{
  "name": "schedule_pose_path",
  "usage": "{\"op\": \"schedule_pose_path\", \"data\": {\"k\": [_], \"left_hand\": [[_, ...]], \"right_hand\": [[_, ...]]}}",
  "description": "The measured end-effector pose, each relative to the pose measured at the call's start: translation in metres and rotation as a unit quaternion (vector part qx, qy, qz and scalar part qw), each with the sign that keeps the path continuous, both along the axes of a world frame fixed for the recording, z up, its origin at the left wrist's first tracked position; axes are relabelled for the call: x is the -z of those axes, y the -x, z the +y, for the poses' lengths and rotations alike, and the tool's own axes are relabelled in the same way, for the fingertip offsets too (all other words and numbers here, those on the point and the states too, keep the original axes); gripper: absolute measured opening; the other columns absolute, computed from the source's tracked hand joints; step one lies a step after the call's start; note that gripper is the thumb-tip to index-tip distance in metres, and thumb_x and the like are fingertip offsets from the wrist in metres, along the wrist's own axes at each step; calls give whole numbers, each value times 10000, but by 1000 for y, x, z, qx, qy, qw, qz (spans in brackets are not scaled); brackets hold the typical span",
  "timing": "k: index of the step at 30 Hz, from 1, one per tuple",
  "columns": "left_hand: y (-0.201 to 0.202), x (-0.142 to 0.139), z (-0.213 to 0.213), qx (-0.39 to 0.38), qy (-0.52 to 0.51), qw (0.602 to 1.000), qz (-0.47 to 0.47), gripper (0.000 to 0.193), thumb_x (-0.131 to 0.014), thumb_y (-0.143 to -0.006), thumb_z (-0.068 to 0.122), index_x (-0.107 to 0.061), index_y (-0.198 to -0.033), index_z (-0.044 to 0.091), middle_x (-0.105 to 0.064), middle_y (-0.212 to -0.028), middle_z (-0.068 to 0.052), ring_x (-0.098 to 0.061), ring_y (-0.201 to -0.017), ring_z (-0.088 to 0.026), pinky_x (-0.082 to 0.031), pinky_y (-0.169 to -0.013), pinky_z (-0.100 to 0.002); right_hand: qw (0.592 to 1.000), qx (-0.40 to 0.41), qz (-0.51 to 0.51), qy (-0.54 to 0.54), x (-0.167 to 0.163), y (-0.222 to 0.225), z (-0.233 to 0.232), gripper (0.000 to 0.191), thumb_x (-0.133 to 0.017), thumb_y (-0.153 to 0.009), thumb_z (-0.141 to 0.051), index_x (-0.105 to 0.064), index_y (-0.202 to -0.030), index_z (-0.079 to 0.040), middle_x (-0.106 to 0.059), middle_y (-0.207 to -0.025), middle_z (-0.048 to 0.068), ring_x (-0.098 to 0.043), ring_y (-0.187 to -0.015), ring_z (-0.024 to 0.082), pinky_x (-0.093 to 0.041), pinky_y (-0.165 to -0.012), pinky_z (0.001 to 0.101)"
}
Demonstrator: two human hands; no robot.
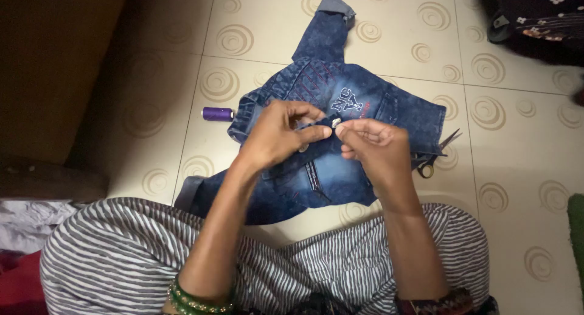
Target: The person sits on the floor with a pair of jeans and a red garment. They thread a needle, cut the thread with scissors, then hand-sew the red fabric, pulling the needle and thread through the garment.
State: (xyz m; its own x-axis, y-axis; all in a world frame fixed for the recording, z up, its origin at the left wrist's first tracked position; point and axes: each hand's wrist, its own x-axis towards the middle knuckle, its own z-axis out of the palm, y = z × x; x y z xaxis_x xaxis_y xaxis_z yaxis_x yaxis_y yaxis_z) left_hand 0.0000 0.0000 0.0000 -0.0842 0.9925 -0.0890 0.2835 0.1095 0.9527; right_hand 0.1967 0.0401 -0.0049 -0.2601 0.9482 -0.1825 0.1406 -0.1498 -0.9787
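Nearest to us are our striped trousers [121, 254], and a stack of green bangles [198, 301] on the left wrist. Just beyond our knees lies one small blue denim jacket [359, 102], spread flat on the tiled floor [523, 169]; we take it as our landmark.

Over the middle of the jacket our two hands meet. The left hand [277, 135] has its fingers closed, pinching a fold of the denim. The right hand [374, 141] has its fingers closed on the same fold, thumb and forefinger pressed at one small metal button [335, 124].

Touching the jacket's right edge lies one pair of scissors [435, 154], blades parted. Just left of the jacket lies one spool of purple thread [217, 113]. Far beyond its right shoulder sits some dark flowered cloth [541, 10].
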Motion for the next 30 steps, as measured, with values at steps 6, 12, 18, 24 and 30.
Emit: {"op": "schedule_pose_path", "data": {"k": [6, 12, 18, 24, 30], "left_hand": [[-9, 0, 1, -36, -119, 985, 123, 311, -873, -775, 197, -757, -988, 1, -767, -866, -120, -718, -738, -165, -553, -696, -317], [-20, -14, -6, -65, -120, 985, 108, 275, -809, -767, 105, -722, -1018, 34, -746, -866, -107, -674, -619, -205, -518, -618, -360], [-21, -22, -8, -73, -113, 985, 112, 200, -771, -815, 105, -748, -1009, 58, -735, -786, -107, -650, -595, -189, -503, -598, -343], [-18, -14, -4, -61, -151, 983, 88, 195, -780, -791, 101, -772, -978, 46, -763, -796, -74, -658, -645, -127, -508, -609, -312], [-12, -10, -3, -48, -126, 989, 57, 189, -790, -790, 84, -770, -971, 36, -781, -847, -71, -669, -700, -91, -537, -662, -280]], "right_hand": [[1000, -9, 5, 1, -1, 1, -1, 176, -765, -884, -129, -771, -996, 7, -753, -835, 37, -673, -674, 71, -566, -636, 211], [1000, -16, 10, -3, -2, 1, -2, 203, -786, -879, -150, -776, -1001, 11, -754, -830, 46, -673, -667, 76, -557, -630, 206], [999, -14, 23, -19, 3, 5, -1, 203, -800, -869, -134, -741, -999, 11, -749, -843, 50, -687, -681, 81, -575, -641, 211], [995, -7, 75, -60, 6, 11, -4, 285, -799, -857, -81, -575, -1027, -33, -739, -852, 73, -687, -690, 79, -586, -627, 214], [946, -21, -106, -306, -2, 11, -4, 461, -869, -806, -102, -655, -1199, 6, -728, -1140, 115, -692, -981, 150, -607, -826, 276]]}}
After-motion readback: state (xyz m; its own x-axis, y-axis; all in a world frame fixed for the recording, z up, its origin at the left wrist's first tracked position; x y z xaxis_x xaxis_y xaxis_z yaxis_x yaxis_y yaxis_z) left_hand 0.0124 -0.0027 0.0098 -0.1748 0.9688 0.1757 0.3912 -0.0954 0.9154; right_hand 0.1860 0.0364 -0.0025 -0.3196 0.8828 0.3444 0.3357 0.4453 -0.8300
